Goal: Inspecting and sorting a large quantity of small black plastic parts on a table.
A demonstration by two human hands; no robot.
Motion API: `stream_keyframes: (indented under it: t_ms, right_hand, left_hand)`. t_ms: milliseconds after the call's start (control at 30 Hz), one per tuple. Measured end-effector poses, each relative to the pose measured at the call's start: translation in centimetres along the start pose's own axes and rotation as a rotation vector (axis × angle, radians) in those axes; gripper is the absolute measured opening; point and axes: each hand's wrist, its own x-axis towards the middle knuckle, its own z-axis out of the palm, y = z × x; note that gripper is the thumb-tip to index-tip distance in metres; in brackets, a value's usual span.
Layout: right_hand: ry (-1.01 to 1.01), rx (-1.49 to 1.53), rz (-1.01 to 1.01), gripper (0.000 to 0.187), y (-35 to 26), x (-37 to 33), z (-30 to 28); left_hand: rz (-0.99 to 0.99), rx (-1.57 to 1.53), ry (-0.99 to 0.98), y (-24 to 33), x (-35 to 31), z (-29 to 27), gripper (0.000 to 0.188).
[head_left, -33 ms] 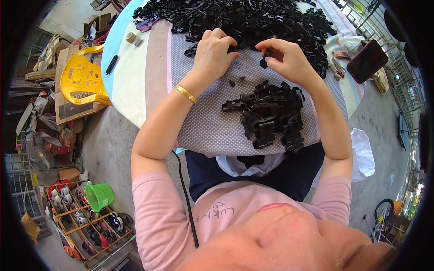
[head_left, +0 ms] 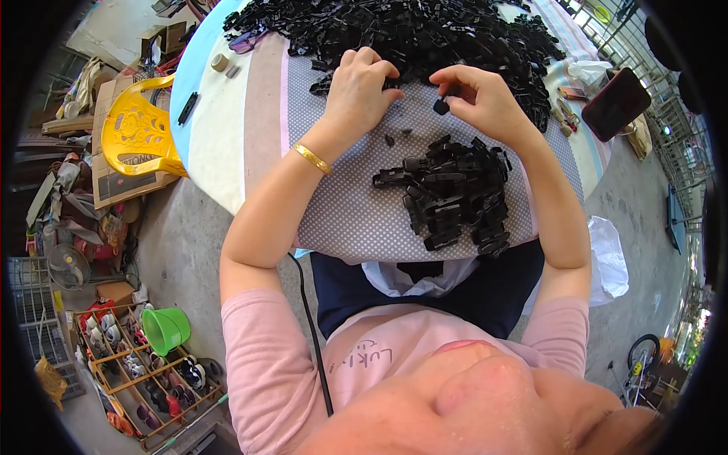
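In my right hand (head_left: 483, 102), thumb and fingers pinch a small black plastic piece (head_left: 441, 105) above the dotted cloth. My left hand (head_left: 359, 87), with a gold bangle on its wrist, is curled at the near edge of a big heap of black plastic parts (head_left: 425, 34). Something dark shows between its thumb and forefinger, too hidden to make out. Closer to me lies a smaller pile of black plastic parts (head_left: 455, 189), apart from both hands. Two tiny dark bits, one a black fragment (head_left: 390, 140), rest on the cloth above that pile.
A round table (head_left: 265, 163) carries purple-framed glasses (head_left: 246, 42), a small jar (head_left: 219, 62), a black strip-like part (head_left: 188, 108) and, at right, a phone (head_left: 616, 104). A yellow chair (head_left: 140, 125) stands to the left. Beneath the table edge, a white bag (head_left: 425, 283) lies by my lap.
The small black piece in my right hand has tilted and shifted up slightly toward the fingers. My left hand has hardly moved.
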Motion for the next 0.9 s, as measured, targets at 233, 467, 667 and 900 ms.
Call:
stream_keyframes:
  t_ms: [233,467,667,900]
  right_hand:
    - [-0.129,-0.218,-0.01,0.023,0.4,-0.1,-1.1]
    - [-0.096,0.25,0.018,0.019,-0.8,0.0,-0.8]
    - [0.049,0.324,-0.146,0.022,-1.3,-0.2,0.0]
    - [0.026,0.325,-0.112,0.022,-1.4,-0.2,0.5]
  left_hand:
    - [-0.151,-0.658,-0.085,0.2,0.6,-0.5,0.022]
    - [-0.112,-1.063,-0.118,0.4,0.7,-1.1,0.038]
    - [-0.268,-1.276,-0.298,1.7,0.2,-0.7,0.032]
    - [-0.339,-1.337,-0.214,1.6,-0.1,-1.1,0.04]
